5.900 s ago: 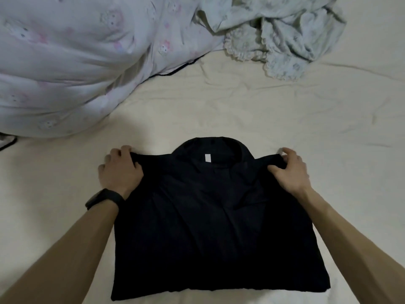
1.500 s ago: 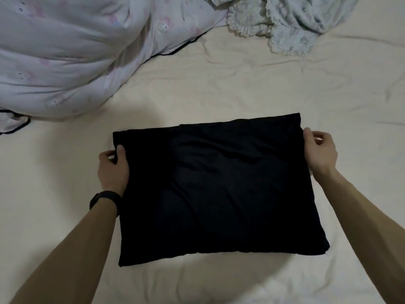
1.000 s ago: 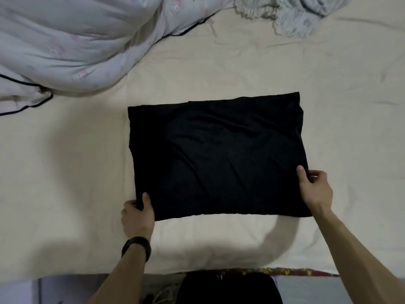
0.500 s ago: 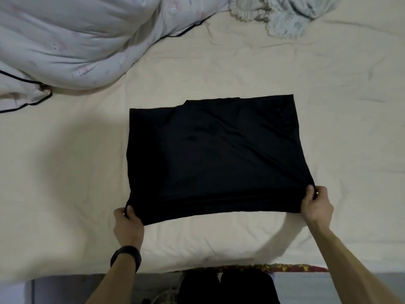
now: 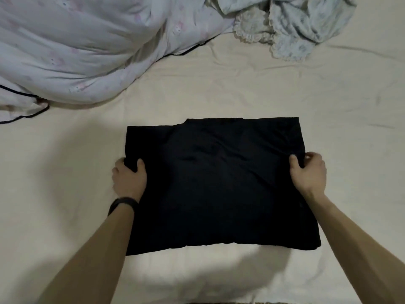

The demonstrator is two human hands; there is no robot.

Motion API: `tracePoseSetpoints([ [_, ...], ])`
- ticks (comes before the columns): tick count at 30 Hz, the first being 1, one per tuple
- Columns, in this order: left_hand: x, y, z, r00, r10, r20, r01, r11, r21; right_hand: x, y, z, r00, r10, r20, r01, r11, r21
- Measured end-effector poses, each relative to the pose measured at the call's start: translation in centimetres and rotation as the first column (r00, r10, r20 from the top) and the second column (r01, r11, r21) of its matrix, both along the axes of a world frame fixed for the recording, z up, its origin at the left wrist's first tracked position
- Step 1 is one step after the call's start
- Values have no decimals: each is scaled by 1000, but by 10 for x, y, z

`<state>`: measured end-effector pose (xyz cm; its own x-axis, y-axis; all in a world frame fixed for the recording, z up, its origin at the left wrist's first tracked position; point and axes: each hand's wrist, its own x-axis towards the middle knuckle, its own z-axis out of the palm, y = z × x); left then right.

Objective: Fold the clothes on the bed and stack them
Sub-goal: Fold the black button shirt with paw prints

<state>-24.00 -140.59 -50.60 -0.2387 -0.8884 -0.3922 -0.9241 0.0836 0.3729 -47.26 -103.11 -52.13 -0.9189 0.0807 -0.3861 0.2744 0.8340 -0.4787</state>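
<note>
I read no text, label, brand, number or sign in my head view: the black garment (image 5: 219, 183) and the printed quilt (image 5: 76, 51) carry nothing legible

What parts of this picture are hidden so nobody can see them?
Head view, all of it:
- Black garment: its inner folds, hidden under its own top layer and too dark.
- Left hand and right hand: some fingertips, tucked under the garment's edges.
- Quilt and frilly pale cloth: cut off by the top edge.
</note>
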Motion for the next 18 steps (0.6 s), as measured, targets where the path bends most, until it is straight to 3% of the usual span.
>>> tracePoseSetpoints([
  [4,-41,-31,-10,1000,-9,-7,9,1000,-27,-45,-23,-12,998,-5,-66,7,999,40],
  [9,-71,-64,-28,993,-21,-120,18,1000,-23,-90,-38,-28,999,-53,-14,52,999,-12],
  [14,-81,-84,-38,977,-102,-185,65,978,-198,-113,-36,-37,988,-143,-58,139,988,-70],
  [18,-85,-97,-48,968,-121,-218,73,973,-218,-122,-35,-42,985,-130,-111,124,991,-58],
])
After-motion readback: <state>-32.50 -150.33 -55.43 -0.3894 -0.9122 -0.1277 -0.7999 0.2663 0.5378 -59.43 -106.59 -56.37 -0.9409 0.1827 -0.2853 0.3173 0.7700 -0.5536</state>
